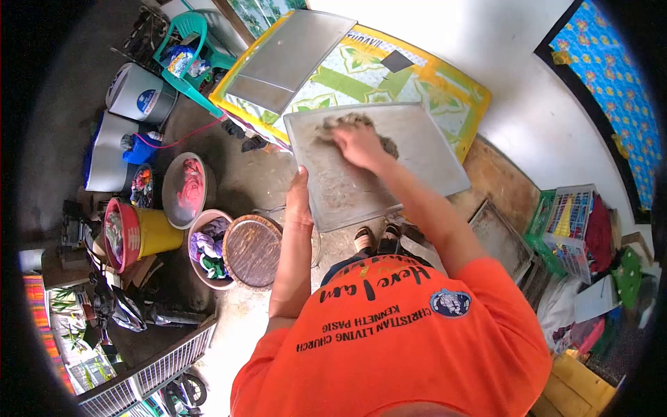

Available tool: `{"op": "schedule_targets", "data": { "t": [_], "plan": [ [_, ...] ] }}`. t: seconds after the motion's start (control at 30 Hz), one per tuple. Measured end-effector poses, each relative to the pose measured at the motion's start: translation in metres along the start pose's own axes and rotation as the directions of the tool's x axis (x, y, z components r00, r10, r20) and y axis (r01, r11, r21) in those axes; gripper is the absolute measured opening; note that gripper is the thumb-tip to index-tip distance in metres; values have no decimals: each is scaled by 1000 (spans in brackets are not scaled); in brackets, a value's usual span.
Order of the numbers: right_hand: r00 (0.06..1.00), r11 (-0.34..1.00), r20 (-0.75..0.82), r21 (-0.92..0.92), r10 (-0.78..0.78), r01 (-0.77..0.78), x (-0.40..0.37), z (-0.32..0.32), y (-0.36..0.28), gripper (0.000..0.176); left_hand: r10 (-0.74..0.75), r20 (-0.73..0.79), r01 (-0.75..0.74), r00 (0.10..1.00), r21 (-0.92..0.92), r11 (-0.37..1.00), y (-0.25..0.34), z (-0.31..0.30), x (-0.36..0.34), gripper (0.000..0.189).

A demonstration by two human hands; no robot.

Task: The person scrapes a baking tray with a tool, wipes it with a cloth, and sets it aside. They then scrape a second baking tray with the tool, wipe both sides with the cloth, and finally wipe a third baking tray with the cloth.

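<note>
A flat grey metal tray (424,163) is held up in front of me, tilted, above the floor. My left hand (299,197) grips its left edge, with the thumb showing along the side. On the tray's upper part, my right hand (358,144) presses a crumpled brownish cloth (390,146), whose folds stick out around the fingers. Dull smudges mark the tray's surface below the cloth. Another flat metal tray (295,52) lies on the table (455,94), which has a green-and-white patterned cover and yellow edging.
To the left stand a basin with pink cloth (170,208), a basin of laundry (196,260), a yellow bucket (158,231) and a round wooden stool (252,251). A green chair (187,28) is farther back. Plastic crates (570,222) stand at right.
</note>
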State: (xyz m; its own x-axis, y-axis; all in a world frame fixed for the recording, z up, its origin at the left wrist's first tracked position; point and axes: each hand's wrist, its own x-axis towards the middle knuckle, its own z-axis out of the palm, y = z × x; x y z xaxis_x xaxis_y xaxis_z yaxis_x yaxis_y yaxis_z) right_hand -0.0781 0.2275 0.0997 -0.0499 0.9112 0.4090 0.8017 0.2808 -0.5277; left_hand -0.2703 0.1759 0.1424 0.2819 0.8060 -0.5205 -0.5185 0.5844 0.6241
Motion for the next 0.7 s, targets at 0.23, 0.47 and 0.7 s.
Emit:
{"op": "schedule_targets", "data": {
  "t": [0.23,0.47,0.7],
  "plan": [
    [709,627,0,-466,705,-624,-30,-43,128,39,173,-79,-144,982,288,947,1,4,-5,51],
    [586,467,-238,-411,774,-783,-180,-115,161,41,403,-61,-265,913,663,700,21,22,-11,51],
    [653,675,-395,-103,646,-731,-183,-213,142,40,192,200,-255,961,363,896,19,35,-32,47]
  ]
}}
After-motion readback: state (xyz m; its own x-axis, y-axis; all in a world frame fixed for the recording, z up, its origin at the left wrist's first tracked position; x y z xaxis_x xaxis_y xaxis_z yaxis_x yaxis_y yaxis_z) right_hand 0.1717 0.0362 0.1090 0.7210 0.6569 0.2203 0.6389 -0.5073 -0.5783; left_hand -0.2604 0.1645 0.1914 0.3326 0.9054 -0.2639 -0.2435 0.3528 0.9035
